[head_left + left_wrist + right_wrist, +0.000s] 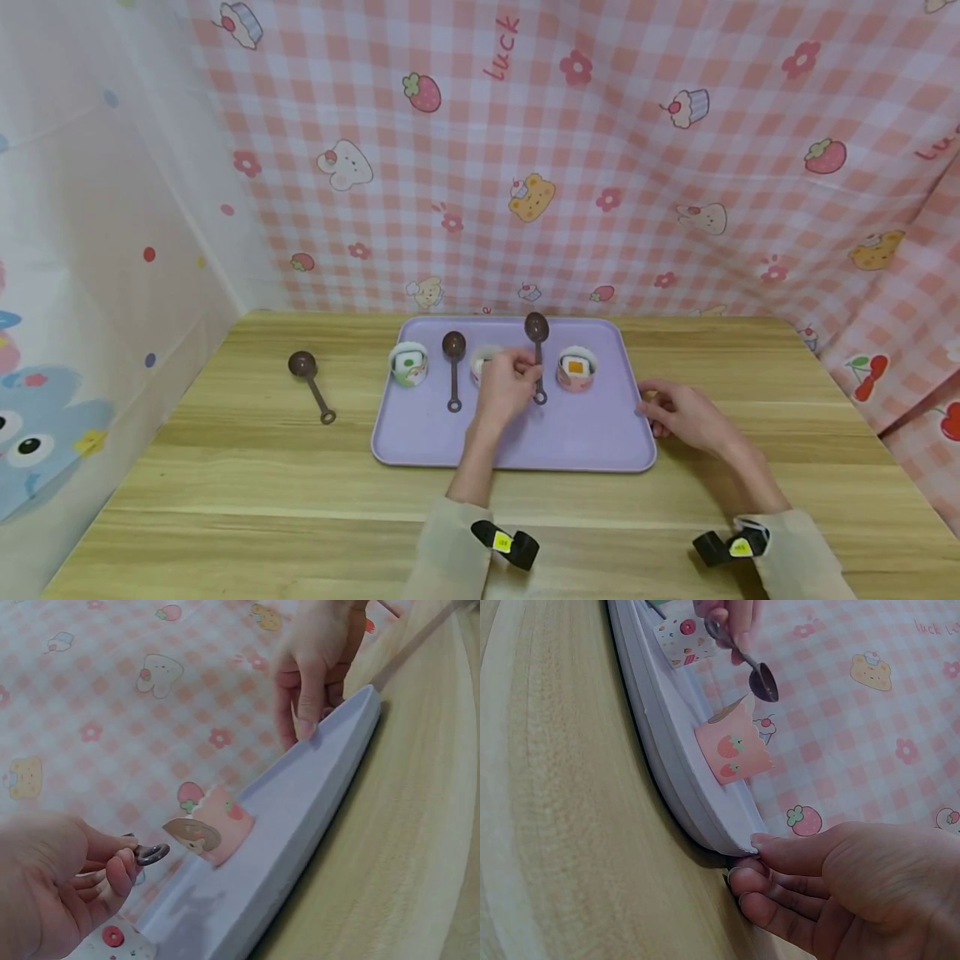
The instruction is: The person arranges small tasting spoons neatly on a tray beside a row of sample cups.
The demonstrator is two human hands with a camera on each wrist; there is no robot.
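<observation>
A brown measuring spoon (537, 327) is pinched by its handle in my left hand (504, 390), raised over the purple tray (600, 433). In the left wrist view the ring end of that spoon (154, 854) pokes out from the fingertips. My right hand (693, 415) grips the tray's right rim, thumb on top and fingers beneath, as the right wrist view shows. The pink paper cup (576, 369) stands on the tray to the right of the held spoon. Another paper cup (480, 364) is partly hidden behind my left hand.
A green paper cup (408, 365) stands at the tray's left. A second brown spoon (453, 371) lies on the tray beside it. A third spoon (312, 387) lies on the wooden table (225, 500), left of the tray. Behind hangs a checked curtain (480, 167).
</observation>
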